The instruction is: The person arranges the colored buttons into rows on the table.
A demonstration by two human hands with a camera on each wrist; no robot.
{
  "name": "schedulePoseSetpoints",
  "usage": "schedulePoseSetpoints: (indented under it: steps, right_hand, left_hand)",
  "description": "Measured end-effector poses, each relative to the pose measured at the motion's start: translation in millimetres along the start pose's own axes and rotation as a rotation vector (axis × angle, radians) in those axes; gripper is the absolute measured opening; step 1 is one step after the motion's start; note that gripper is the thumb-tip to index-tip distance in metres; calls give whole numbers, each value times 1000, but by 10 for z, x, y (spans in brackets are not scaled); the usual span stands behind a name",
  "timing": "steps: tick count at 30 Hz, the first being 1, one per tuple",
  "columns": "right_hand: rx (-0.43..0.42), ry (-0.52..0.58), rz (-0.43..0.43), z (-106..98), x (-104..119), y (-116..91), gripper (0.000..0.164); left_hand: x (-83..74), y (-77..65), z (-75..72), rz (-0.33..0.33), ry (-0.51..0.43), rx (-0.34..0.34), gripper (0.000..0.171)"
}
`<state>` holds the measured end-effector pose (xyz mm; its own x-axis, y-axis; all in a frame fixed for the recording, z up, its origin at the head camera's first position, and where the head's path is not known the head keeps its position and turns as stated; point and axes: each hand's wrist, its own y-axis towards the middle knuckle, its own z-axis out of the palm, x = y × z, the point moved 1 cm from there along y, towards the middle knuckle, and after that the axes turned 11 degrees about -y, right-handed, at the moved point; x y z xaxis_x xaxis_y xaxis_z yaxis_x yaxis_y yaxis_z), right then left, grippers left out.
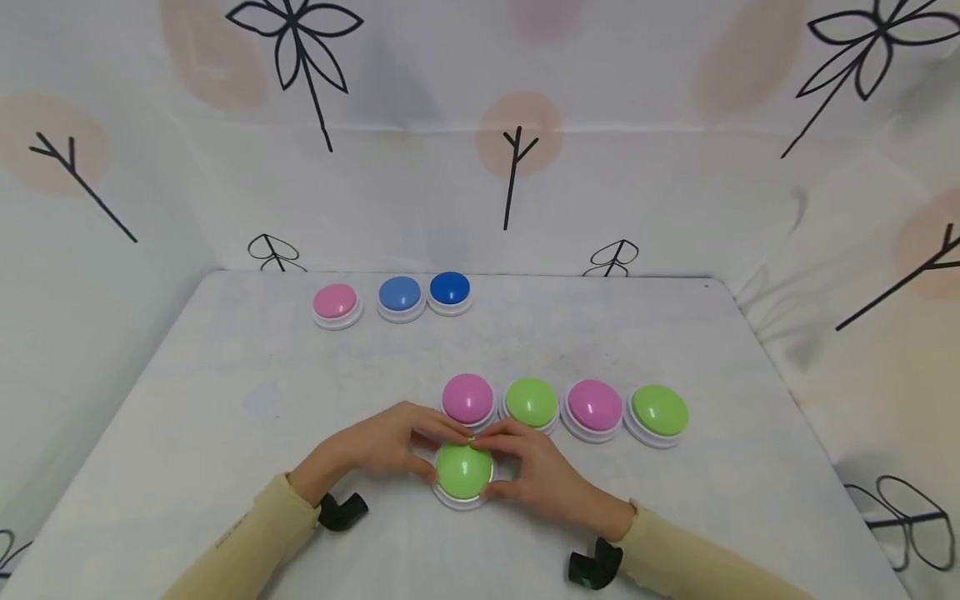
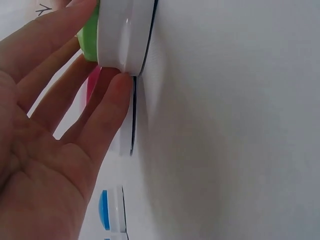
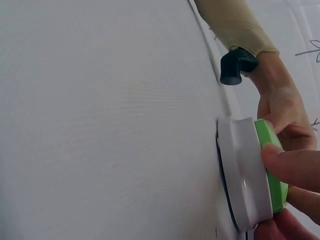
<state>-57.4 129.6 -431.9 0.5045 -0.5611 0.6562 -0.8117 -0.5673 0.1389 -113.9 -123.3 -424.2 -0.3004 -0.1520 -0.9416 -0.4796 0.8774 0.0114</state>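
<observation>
A push button with a green dome (image 1: 463,473) and white base lies at the near middle of the table. On its left side my left hand (image 1: 386,442) holds the rim between thumb and fingers. My right hand (image 1: 536,475) grips the opposite side, its thumb low on the rim and fingertips meeting the left ones at the far edge. In the right wrist view the white base (image 3: 245,175) stands close against the table surface. Directly behind sits a pink button (image 1: 467,398), with another green button (image 1: 531,402) to its right, close to my right fingers.
The row continues right with a pink button (image 1: 595,405) and a green button (image 1: 659,409). Along the table's far edge are a pink button (image 1: 334,301), a light blue button (image 1: 400,293) and a dark blue button (image 1: 450,288). Patterned cloth walls (image 1: 420,192) enclose the white table (image 1: 225,375).
</observation>
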Motion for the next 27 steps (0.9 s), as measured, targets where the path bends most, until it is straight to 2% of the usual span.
schedulePoseSetpoints:
  steps: [8,17,23,27]
  right_hand:
    - [68,-4,48,-39,16,50,51]
    - [13,93,43,-202,-21,183,49]
    - [-68,147,44,-350,-85,372,46]
    - [-124,155,89,-472,-123,551,45]
  left_hand:
    - [-19,-1,-53,-13,33,0,50]
    - [-68,-2,-158,-36,-19,-74,43]
    - [-82,11,-285,-32,0,-188,35]
    - [-60,38,-421,-36,29,-291,33]
